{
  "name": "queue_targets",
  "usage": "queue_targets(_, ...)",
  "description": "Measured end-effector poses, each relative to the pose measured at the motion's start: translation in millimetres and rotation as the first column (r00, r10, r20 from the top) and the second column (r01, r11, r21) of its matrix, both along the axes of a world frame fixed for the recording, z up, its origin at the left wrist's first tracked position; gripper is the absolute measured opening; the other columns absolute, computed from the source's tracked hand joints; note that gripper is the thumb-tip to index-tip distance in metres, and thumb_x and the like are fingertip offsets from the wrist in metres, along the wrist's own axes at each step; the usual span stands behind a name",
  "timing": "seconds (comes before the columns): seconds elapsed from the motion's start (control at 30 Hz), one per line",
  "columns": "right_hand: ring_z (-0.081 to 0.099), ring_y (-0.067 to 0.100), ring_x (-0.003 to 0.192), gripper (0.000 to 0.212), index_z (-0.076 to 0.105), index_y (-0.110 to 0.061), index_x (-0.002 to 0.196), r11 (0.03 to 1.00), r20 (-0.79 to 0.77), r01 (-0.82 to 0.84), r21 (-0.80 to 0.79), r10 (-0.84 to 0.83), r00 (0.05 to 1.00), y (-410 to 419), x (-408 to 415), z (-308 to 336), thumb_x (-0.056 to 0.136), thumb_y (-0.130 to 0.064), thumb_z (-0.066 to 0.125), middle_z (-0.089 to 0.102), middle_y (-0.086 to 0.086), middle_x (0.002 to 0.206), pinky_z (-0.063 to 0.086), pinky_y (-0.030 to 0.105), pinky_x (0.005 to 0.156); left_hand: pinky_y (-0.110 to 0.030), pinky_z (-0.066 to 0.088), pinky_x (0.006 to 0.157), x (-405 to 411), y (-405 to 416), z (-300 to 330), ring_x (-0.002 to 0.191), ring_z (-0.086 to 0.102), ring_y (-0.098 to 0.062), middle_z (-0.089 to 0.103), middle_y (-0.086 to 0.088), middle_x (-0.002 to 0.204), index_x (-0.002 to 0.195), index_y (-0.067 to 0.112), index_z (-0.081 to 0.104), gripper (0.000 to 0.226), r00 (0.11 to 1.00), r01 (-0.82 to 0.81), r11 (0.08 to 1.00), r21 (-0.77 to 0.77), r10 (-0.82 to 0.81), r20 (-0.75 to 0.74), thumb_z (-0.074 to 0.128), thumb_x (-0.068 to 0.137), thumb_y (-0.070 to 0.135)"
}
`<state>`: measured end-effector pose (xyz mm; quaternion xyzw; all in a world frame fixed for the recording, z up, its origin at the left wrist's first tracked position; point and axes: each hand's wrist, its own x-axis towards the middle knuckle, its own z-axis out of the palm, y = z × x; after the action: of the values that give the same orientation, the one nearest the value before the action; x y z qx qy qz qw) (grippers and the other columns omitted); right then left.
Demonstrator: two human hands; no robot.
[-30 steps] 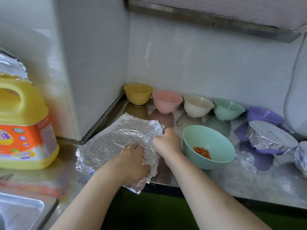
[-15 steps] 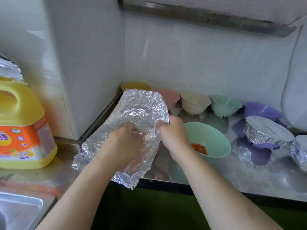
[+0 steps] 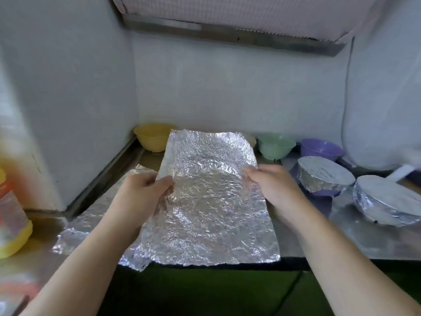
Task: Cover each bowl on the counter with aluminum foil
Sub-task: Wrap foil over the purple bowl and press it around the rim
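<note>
Both hands pinch one foil sheet (image 3: 205, 197) at mid-edges, left hand (image 3: 139, 192) at nine o'clock, right hand (image 3: 273, 188) at three; its long axis runs twelve-to-six, hiding whatever bowl sits beneath.

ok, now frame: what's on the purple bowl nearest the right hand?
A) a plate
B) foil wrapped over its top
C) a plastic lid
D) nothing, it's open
B: the purple bowl right of the right hand has crinkled foil folded over its rim, with only its purple base showing underneath; both hands hold a separate loose foil sheet.
</note>
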<state>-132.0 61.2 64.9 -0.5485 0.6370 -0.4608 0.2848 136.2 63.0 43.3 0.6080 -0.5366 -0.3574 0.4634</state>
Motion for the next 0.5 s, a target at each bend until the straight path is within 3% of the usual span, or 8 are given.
queue_targets(0.07,0.054,0.023,0.067,0.036,0.073,-0.002,0.084,0.998,0.003,0.057,-0.012,-0.057,0.998,-1.3,-19.4,-2.3,0.102,-0.033,0.067,0.067,0.019,0.077,0.036,0.030,0.063,-0.032,0.040,0.058,-22.1,-2.4,-5.2,0.049,0.051,-0.020,0.061,-0.013,0.056,0.084,-0.007,0.067,0.041,0.999,0.019,1.000,0.024,-0.019,-0.037,0.065,0.102,0.030)
queue_targets(0.1,0.042,0.021,0.060,0.040,0.064,-0.001,0.074,0.995,-0.033,0.096,-0.034,-0.097,0.995,-3.4,-28.8,-3.2,0.101,-0.030,0.068,0.051,0.009,0.063,0.027,0.032,0.060,-0.028,0.037,0.055,-32.6,-4.3,-6.8,0.048,0.047,-0.019,0.056,-0.012,0.052,0.080,-0.010,0.063,0.046,0.999,0.023,0.999,0.027,-0.022,-0.038,0.063,0.103,0.029)
queue_targets(0.2,0.026,0.017,0.051,0.049,0.042,-0.014,0.058,0.980,-0.212,0.165,-0.115,-0.186,0.959,-10.5,-51.7,-7.3,0.100,-0.025,0.065,0.028,0.001,0.052,0.020,0.034,0.054,-0.023,0.032,0.043,-60.3,-16.6,-6.6,0.044,0.040,-0.019,0.048,-0.009,0.048,0.065,-0.001,0.056,0.051,0.998,0.059,0.997,0.040,-0.059,0.017,0.057,0.106,0.030)
queue_targets(0.3,0.025,0.016,0.046,0.054,0.036,-0.016,0.056,0.972,-0.324,0.200,-0.122,-0.230,0.918,-24.4,-68.9,-18.1,0.103,-0.025,0.060,0.029,0.003,0.051,0.018,0.030,0.044,-0.027,0.029,0.050,-78.3,-34.6,-8.7,0.039,0.036,-0.014,0.043,-0.002,0.044,0.060,0.009,0.047,0.052,0.989,0.061,0.996,0.061,-0.069,0.133,0.054,0.107,0.030)
queue_targets(0.37,0.029,0.018,0.047,0.054,0.036,-0.015,0.056,0.974,-0.388,0.212,-0.083,-0.228,0.893,-32.8,-75.9,-26.0,0.105,-0.026,0.058,0.032,0.003,0.051,0.021,0.033,0.046,-0.029,0.026,0.052,-83.2,-45.1,-13.9,0.040,0.033,-0.014,0.035,0.001,0.042,0.059,0.011,0.039,0.053,0.976,0.045,0.998,0.052,-0.055,0.209,0.053,0.107,0.027)
queue_targets(0.43,0.032,0.018,0.047,0.055,0.035,-0.014,0.056,0.978,-0.421,0.205,-0.026,-0.197,0.885,-39.6,-80.0,-34.9,0.106,-0.027,0.056,0.033,0.002,0.050,0.022,0.033,0.046,-0.031,0.032,0.055,-84.0,-54.9,-22.0,0.047,0.041,-0.019,0.045,-0.014,0.048,0.062,0.001,0.046,0.053,0.966,0.035,0.996,0.086,-0.056,0.251,0.051,0.107,0.028)
queue_targets(0.5,0.035,0.017,0.048,0.054,0.038,-0.013,0.057,0.979,-0.443,0.202,0.030,-0.168,0.881,-44.3,-82.7,-42.4,0.107,-0.026,0.053,0.036,0.001,0.051,0.023,0.030,0.045,-0.032,0.039,0.059,-84.3,-61.3,-27.9,0.054,0.050,-0.024,0.059,-0.024,0.062,0.077,-0.010,0.061,0.052,0.965,0.029,0.989,0.143,-0.065,0.253,0.048,0.108,0.031)
